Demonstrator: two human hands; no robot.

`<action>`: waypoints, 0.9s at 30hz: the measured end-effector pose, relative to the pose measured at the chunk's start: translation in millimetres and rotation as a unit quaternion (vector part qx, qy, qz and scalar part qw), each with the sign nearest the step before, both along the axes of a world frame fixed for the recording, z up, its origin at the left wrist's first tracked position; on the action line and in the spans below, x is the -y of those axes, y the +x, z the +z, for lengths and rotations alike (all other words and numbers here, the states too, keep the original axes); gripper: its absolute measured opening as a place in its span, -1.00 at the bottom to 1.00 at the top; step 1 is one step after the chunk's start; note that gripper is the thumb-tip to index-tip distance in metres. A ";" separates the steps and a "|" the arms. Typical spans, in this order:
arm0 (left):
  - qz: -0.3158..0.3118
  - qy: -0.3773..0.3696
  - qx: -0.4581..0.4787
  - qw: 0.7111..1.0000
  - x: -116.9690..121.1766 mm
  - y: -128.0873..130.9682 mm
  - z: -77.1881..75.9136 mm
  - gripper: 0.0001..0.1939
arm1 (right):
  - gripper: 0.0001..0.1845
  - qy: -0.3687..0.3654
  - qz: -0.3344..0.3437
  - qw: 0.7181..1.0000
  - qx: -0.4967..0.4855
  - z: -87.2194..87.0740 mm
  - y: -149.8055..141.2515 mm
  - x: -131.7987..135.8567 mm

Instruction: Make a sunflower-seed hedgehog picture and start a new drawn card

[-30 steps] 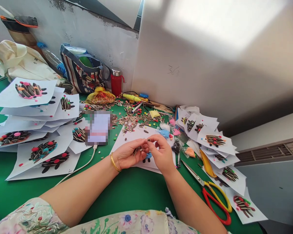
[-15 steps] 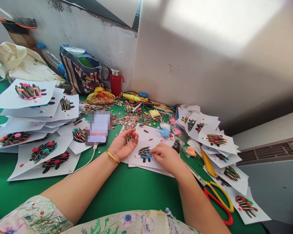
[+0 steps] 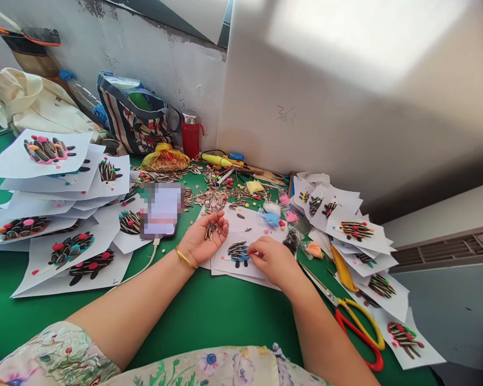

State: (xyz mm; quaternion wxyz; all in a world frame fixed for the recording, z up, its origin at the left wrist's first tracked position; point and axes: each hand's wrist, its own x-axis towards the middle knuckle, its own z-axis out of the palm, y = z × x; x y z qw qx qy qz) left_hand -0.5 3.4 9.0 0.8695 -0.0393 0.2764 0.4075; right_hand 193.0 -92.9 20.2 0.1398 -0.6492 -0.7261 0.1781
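Observation:
My left hand (image 3: 207,238), palm up, is cupped around several striped sunflower seeds (image 3: 212,230). To its right, a hedgehog figure of blue clay (image 3: 238,254) lies on a white sheet (image 3: 229,271), its back covered with striped seeds and dark legs below. My right hand (image 3: 273,259) has thumb and fingers pinched together at the figure's right end. Whatever sits between those fingertips is too small to make out. Just beyond the hands, loose seeds (image 3: 213,199) and lumps of blue clay (image 3: 270,219) lie around the top of the paper.
Stacked sheets with seed figures stand at left (image 3: 56,198) and right (image 3: 358,230). A phone (image 3: 163,209) with a cable is by my left forearm. Open scissors (image 3: 358,321) and a yellow-handled cutter (image 3: 343,268) lie right. A red flask (image 3: 190,136) stands behind.
My right hand's fingers have shifted very slightly at the blue figure's right end. My left hand stays in place with its seeds.

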 end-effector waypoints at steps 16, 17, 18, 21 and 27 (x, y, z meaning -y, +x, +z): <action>0.002 -0.001 -0.004 1.000 0.7 -0.5 -2.2 -0.83 | -0.85 0.052 -0.004 0.996 0.070 -3.2 -14.5 -0.9; 0.001 -0.001 -0.003 1.000 0.8 -0.5 -2.2 -0.83 | -0.85 0.052 -0.003 0.996 0.072 -3.8 -14.8 -1.3; 0.000 -0.001 -0.001 1.000 0.7 -0.5 -2.3 -0.83 | -0.85 0.050 -0.002 0.996 0.075 -4.4 -15.1 -1.7; -0.002 0.001 0.001 1.000 0.5 -0.4 -2.4 -0.84 | -0.84 0.043 -0.002 0.995 0.085 -5.3 -15.8 -3.1; -0.005 0.001 0.003 1.000 0.6 -0.7 -2.7 -0.84 | -0.83 0.035 0.001 0.995 0.097 -4.8 -16.2 -3.9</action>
